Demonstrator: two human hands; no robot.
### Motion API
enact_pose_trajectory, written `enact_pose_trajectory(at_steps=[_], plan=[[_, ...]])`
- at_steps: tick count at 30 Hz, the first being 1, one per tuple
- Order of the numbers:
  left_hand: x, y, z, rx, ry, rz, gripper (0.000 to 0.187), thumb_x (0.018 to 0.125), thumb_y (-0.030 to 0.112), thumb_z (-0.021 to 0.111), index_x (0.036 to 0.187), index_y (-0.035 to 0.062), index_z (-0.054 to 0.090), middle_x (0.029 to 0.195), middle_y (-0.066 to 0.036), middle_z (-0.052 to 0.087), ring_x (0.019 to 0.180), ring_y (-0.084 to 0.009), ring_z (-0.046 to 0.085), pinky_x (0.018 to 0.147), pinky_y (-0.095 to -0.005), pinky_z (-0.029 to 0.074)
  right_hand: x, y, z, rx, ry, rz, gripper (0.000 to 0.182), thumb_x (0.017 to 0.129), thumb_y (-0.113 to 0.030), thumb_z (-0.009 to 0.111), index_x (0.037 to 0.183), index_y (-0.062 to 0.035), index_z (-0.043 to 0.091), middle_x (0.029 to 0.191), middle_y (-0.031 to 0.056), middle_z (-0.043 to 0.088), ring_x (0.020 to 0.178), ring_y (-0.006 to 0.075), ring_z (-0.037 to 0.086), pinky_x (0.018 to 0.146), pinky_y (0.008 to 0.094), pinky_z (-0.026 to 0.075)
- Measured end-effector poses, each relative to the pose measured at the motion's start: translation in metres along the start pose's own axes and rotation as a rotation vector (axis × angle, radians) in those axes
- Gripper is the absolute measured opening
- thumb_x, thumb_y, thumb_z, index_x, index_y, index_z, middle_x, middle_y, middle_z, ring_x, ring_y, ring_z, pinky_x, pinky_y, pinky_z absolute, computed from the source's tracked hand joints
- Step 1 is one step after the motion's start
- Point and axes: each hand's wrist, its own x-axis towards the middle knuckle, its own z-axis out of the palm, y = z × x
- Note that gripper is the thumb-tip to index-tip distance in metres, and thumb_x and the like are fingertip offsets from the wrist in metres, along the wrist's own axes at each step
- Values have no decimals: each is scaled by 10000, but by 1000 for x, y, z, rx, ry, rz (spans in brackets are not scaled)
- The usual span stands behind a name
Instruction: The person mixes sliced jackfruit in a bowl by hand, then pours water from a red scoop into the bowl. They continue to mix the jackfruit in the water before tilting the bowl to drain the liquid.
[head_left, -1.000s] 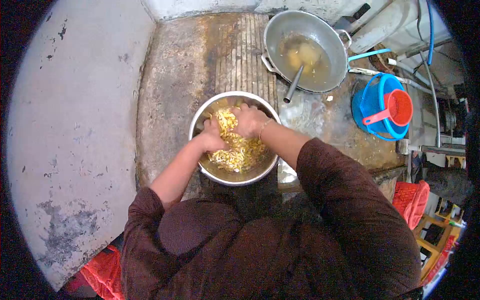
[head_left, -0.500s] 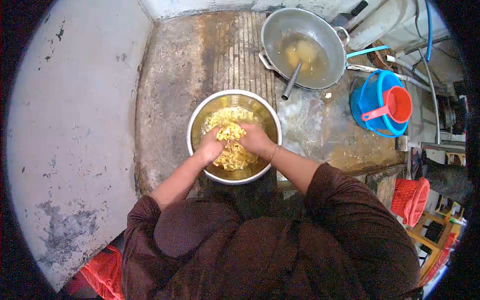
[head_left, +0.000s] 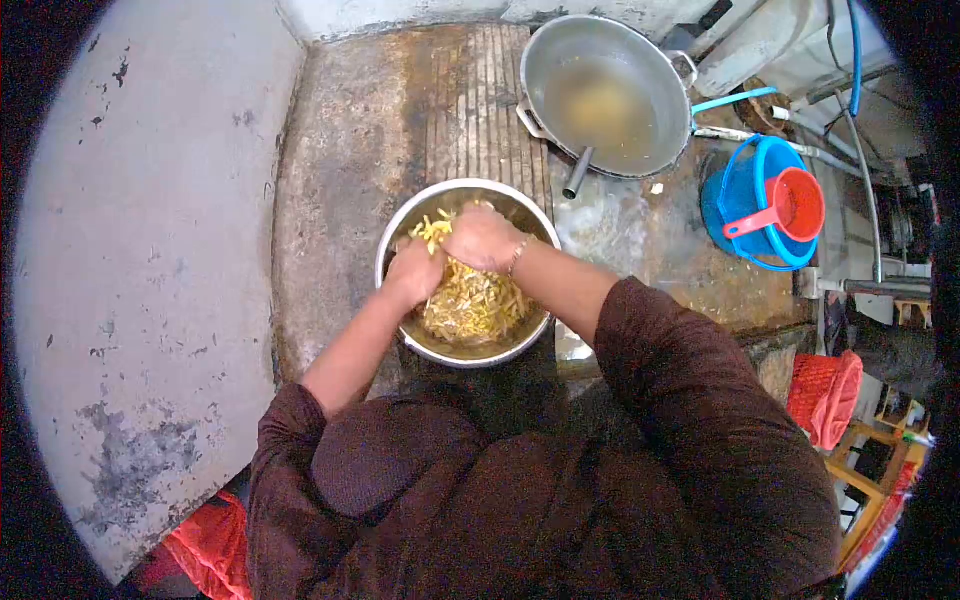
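A round steel bowl (head_left: 388,215) stands in front of me with a heap of thin yellow strips (head_left: 475,305) in it, a cut food whose kind I cannot make out. My left hand (head_left: 415,272) is inside the bowl on its left side, closed, with a small clump of strips showing at its fingertips. Beside it, touching or nearly touching, my right hand (head_left: 485,240) is curled with its knuckles up over the same clump. Most of the right fingers are hidden.
A large metal wok (head_left: 640,150) holds cloudy water, with a dark-handled utensil (head_left: 578,172) leaning in it. To the right are a blue bucket (head_left: 715,205) with a red dipper (head_left: 797,205) on top, and a red basket (head_left: 825,390). A grey wall (head_left: 170,250) borders the left.
Both hands have moved toward the bowl's far side and closer together, the right one shifting left. More strips in the near part are uncovered. The water in the wok looks cloudier.
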Motion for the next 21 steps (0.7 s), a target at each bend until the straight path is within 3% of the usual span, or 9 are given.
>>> enact_pose_trajectory(at_steps=[1,2,6,8,10,13,17,18,21], plan=[[1,2,-4,72,6,64,650,850,316,560,1279,-112,326,1191,-367,429,1069,-467,505,943,-425,416,7,6,7,45,-17,48,325,751,-292,526,816,-21,694,868,210,656,893,355,631,807,430,500],[3,3,-13,28,-153,104,973,721,315,726,1366,-64,103,1318,-331,288,1182,-451,421,1000,-395,385,13,13,14,87,-33,94,306,728,-272,539,808,-20,694,883,210,655,913,353,626,813,427,498],[4,8,-29,179,-386,166,1367,406,350,904,1389,-58,46,1343,-341,259,1263,-421,331,1062,-376,313,-12,1,-22,192,-212,299,508,782,-404,554,1065,16,580,1157,249,524,1056,369,539,907,420,441],[-3,12,-14,256,-404,87,1423,405,361,908,1400,-50,-22,1374,-367,179,1283,-429,297,1079,-359,284,-30,-2,-23,336,-291,473,861,756,-623,543,1318,6,375,1347,301,325,1150,397,490,971,402,405],[-5,11,5,209,-462,-4,1521,391,405,911,1400,-31,-141,1400,-409,52,1331,-441,202,1103,-331,231,-45,-11,-4,453,-187,553,832,748,-602,569,1320,-25,393,1315,320,349,1164,421,465,975,412,398],[-8,13,26,138,-393,-79,1525,389,396,915,1401,-22,-146,1400,-410,41,1314,-436,252,1089,-343,267,-58,-46,32,439,-28,625,828,673,-479,692,1320,-56,393,1228,332,430,1152,447,458,967,437,400],[-10,-10,52,-177,-255,39,1315,501,236,875,1414,-2,-41,1304,-316,383,1156,-410,467,978,-369,410,-49,-52,79,724,197,568,731,634,-223,745,1281,-73,440,1193,346,442,1101,499,460,948,469,404],[-20,3,41,-177,-159,-20,995,583,181,812,1363,2,220,1137,-272,548,1089,-390,530,916,-384,449,-51,-53,73,711,336,532,516,666,-86,652,1163,-45,518,1090,336,510,1030,456,524,884,463,448],[-16,-9,41,-262,-64,45,641,669,131,731,1220,13,425,1030,-265,599,998,-382,583,867,-400,470,-46,-37,61,876,249,430,384,717,-89,630,1083,-30,534,942,281,582,947,406,570,809,434,473]])
